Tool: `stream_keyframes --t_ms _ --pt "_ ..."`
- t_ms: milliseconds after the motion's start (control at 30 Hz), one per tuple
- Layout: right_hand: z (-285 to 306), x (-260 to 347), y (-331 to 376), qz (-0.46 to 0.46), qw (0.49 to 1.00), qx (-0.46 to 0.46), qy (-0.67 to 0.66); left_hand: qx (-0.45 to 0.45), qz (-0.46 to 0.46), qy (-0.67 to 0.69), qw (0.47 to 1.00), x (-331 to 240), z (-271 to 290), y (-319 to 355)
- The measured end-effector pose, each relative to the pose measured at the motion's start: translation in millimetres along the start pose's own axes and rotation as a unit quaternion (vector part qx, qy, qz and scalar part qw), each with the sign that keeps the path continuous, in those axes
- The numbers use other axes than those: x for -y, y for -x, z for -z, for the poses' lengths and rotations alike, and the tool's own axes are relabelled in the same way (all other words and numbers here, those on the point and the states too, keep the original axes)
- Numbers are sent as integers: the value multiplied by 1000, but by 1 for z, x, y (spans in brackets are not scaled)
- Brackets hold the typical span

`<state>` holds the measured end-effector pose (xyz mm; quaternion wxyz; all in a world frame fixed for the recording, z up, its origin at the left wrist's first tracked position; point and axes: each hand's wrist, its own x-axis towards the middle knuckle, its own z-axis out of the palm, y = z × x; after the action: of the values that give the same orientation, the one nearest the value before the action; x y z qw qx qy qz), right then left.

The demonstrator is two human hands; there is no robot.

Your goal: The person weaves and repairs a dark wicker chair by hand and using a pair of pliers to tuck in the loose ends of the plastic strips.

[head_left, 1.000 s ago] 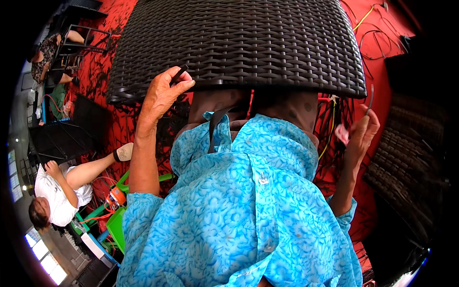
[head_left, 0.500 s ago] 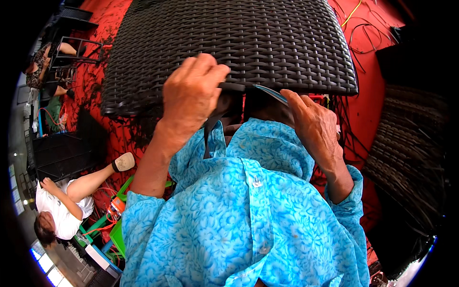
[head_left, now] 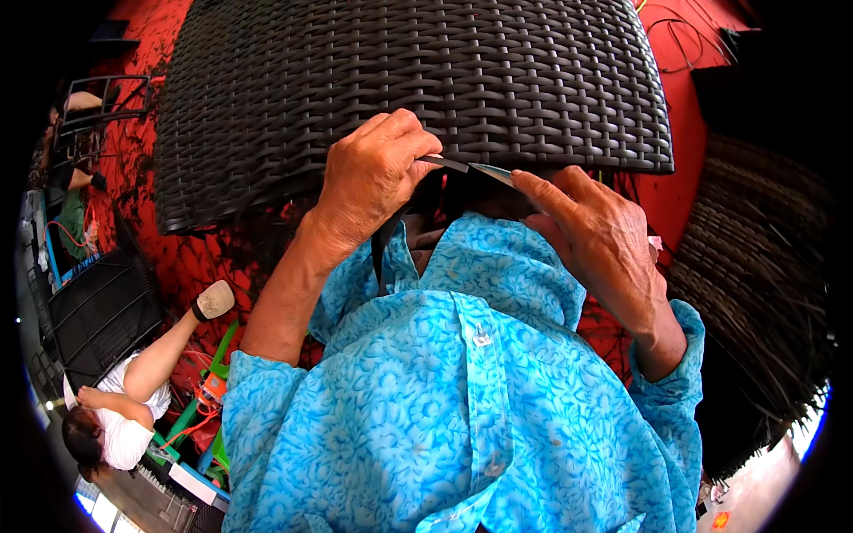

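A dark wicker panel, woven from black-brown plastic strips, lies across the top of the view, its near edge at my hands. Between thumb and fingers, my left hand pinches a short dark flat strip at that edge. A slim, pointed metal blade is gripped in my right hand, its tip meeting the strip's free end. Its handle is hidden in my palm, so I cannot tell which kind of tool it is.
On the left, a person in a white top sits beside a dark woven frame. Bundled dark strips stand at the right. Cut scraps litter the red floor; green and orange items lie at lower left.
My left hand has moved slightly right and now holds the strip's end out toward the blade. The blade has come lower, its tip now at the strip. The panel looks shifted slightly left.
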<state>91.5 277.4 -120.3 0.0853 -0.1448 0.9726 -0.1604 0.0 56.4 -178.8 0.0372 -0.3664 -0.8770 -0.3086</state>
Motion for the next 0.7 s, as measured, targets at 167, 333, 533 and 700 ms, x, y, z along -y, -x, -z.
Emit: stream_keyframes --t_ms 167,333,533,700 --pt "3 3 -2 2 998 39 43 -23 -33 -4 999 -4 -6 7" --pt "3 7 -4 -5 997 53 54 -66 -85 -60 992 -5 -12 12" --pt "7 21 -7 -19 992 76 104 -103 -109 -82 985 -4 -20 14" --pt "5 22 -10 10 988 44 146 -95 -94 -75 988 -4 -20 14"
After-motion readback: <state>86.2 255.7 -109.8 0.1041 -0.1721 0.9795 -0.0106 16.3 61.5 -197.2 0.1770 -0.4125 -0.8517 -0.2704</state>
